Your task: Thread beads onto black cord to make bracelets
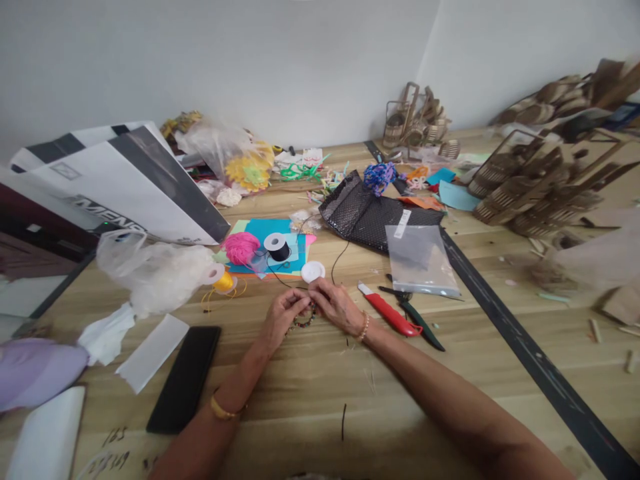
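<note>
My left hand (284,313) and my right hand (336,305) meet at the middle of the wooden table (320,400), fingers pinched together on a small beaded bracelet (303,322) that hangs between them. A thin black cord (340,257) runs from the hands back toward a black thread spool (278,246). A white lid (313,271) lies just beyond my fingertips. A red utility knife (391,313) and dark scissors (415,317) lie close to the right of my right hand.
A black phone (186,377) lies at the left front. Pink yarn (241,247), a yellow spool (223,280), coloured paper (260,230), a black mesh pouch (365,213), a clear zip bag (421,260), white plastic bags (155,270) and wooden cut-out baskets (530,187) crowd the back.
</note>
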Demonstrator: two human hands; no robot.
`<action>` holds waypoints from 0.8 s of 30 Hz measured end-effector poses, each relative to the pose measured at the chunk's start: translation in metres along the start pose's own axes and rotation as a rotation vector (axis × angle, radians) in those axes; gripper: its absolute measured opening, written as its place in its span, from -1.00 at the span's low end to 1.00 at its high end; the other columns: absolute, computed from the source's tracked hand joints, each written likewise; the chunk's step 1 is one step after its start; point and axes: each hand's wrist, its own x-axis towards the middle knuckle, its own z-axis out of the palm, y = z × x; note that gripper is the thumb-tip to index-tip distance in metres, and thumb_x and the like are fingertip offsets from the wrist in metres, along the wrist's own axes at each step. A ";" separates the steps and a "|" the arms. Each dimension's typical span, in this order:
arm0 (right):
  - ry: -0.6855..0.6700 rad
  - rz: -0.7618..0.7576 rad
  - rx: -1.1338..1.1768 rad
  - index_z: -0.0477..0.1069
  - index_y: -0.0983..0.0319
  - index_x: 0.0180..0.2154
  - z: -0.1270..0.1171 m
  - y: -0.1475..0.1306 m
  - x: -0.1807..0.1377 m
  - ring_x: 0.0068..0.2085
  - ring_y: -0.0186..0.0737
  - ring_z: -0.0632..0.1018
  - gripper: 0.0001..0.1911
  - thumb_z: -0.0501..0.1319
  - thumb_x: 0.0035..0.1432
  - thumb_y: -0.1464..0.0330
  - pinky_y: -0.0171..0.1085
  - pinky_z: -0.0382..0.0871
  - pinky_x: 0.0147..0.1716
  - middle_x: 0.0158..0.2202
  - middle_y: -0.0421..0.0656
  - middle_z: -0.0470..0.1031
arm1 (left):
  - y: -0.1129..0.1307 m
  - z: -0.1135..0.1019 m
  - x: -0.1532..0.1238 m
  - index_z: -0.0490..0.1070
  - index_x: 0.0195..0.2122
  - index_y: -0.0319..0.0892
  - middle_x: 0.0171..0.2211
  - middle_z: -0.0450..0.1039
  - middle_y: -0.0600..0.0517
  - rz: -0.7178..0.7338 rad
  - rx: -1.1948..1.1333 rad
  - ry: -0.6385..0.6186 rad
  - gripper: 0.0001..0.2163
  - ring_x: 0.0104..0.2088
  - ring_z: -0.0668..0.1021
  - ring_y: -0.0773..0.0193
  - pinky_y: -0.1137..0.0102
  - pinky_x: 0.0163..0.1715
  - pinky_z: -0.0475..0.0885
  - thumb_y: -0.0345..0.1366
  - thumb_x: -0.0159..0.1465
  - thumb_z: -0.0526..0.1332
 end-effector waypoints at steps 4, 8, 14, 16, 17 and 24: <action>0.021 0.000 -0.022 0.24 0.20 -0.28 -0.002 -0.001 0.001 -0.54 -0.37 0.32 -0.89 0.01 0.29 0.33 -0.40 0.20 -0.48 -0.54 -0.29 0.30 | -0.001 -0.002 0.001 0.41 -0.51 -0.22 -0.59 0.41 0.08 0.004 -0.004 0.033 -0.79 -0.54 0.41 0.36 0.44 -0.46 0.30 -0.18 0.05 0.33; 0.023 -0.026 -0.041 0.25 0.21 -0.26 -0.003 -0.001 0.001 -0.52 -0.37 0.32 -0.91 0.06 0.24 0.33 -0.39 0.19 -0.50 -0.50 -0.27 0.33 | 0.000 -0.003 0.001 0.41 -0.50 -0.23 -0.59 0.41 0.09 0.028 -0.038 0.070 -0.80 -0.54 0.40 0.37 0.45 -0.46 0.31 -0.19 0.07 0.31; 0.018 -0.071 -0.067 0.31 0.23 -0.35 0.000 -0.002 0.002 -0.50 -0.34 0.34 -0.91 0.11 0.19 0.36 -0.37 0.20 -0.47 -0.51 -0.23 0.34 | 0.002 -0.004 0.000 0.39 -0.51 -0.23 -0.61 0.38 0.10 0.048 -0.041 0.097 -0.81 -0.53 0.39 0.37 0.46 -0.45 0.31 -0.22 0.09 0.30; 0.036 -0.070 -0.069 0.32 0.23 -0.35 0.001 -0.002 0.001 -0.49 -0.33 0.35 -0.90 0.12 0.20 0.35 -0.36 0.22 -0.46 -0.51 -0.22 0.34 | 0.002 -0.004 0.000 0.39 -0.51 -0.23 -0.61 0.37 0.10 0.056 -0.040 0.107 -0.81 -0.53 0.39 0.37 0.46 -0.45 0.30 -0.22 0.09 0.29; 0.044 -0.069 -0.070 0.33 0.23 -0.35 0.001 -0.002 0.001 -0.48 -0.33 0.35 -0.90 0.12 0.20 0.34 -0.36 0.22 -0.46 -0.51 -0.22 0.34 | 0.002 -0.004 0.000 0.38 -0.51 -0.23 -0.61 0.37 0.11 0.056 -0.041 0.114 -0.81 -0.53 0.39 0.37 0.46 -0.45 0.30 -0.22 0.10 0.29; 0.080 -0.074 -0.048 0.35 0.24 -0.40 0.007 0.001 -0.001 -0.50 -0.34 0.32 -0.86 0.12 0.21 0.36 -0.36 0.19 -0.49 -0.55 -0.24 0.31 | -0.003 -0.005 0.001 0.37 -0.49 -0.22 -0.63 0.35 0.12 0.036 -0.120 0.140 -0.83 -0.57 0.37 0.39 0.48 -0.51 0.26 -0.23 0.12 0.27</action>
